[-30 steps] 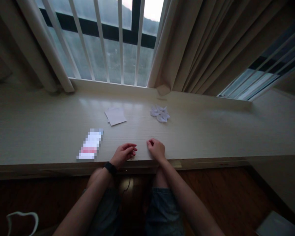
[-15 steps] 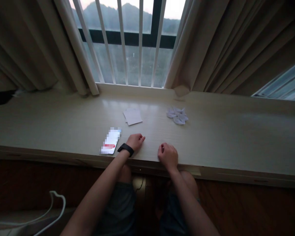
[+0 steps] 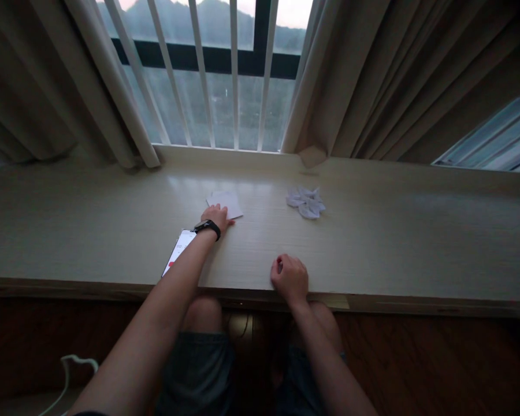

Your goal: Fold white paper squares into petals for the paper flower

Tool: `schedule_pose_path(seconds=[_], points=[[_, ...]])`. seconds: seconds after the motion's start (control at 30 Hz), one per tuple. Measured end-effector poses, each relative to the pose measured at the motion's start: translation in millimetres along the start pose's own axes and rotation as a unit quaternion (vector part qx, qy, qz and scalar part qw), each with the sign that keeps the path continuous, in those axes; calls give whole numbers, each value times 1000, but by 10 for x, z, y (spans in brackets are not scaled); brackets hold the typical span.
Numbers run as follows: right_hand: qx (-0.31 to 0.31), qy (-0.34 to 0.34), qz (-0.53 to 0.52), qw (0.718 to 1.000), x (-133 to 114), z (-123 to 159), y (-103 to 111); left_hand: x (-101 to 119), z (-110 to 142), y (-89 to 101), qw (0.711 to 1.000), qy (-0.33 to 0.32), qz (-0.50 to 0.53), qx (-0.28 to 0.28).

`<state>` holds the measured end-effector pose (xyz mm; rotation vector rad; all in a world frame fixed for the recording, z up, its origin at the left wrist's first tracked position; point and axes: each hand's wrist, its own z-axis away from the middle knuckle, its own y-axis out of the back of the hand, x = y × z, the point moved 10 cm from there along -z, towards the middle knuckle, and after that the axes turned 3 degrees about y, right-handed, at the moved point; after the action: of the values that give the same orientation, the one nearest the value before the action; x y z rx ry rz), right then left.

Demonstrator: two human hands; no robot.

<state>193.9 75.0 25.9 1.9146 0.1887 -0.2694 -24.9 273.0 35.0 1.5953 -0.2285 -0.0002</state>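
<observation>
White square sheets of paper [image 3: 227, 202], overlapping slightly askew, lie on the pale wooden ledge [image 3: 372, 242]. Over their near left edge is my left hand [image 3: 216, 216], a black watch on its wrist. Its fingers are apart on or just above the paper, and the thumb points right; whether it touches the sheets I cannot tell. My right hand [image 3: 290, 277] rests at the ledge's front edge, curled into a loose fist with nothing visible in it. Beyond it sits a folded or crumpled white paper piece [image 3: 305, 202] with petal-like parts.
A phone [image 3: 178, 249] with a lit screen lies at the left, partly covered by my left forearm. Behind the ledge is a barred window [image 3: 216, 104] between grey-brown curtains [image 3: 364, 81]. A white cable [image 3: 67, 370] loops at lower left.
My left hand has moved forward and left, from bare ledge to the paper sheets, its forearm now crossing the phone. My right hand stays in its fist. The view has shifted slightly.
</observation>
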Motion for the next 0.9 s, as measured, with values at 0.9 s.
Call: schedule_pose_path(seconds=[0.9], points=[[25, 11, 8, 1000, -2, -2, 44, 48, -27, 101, 994, 59, -88, -4]])
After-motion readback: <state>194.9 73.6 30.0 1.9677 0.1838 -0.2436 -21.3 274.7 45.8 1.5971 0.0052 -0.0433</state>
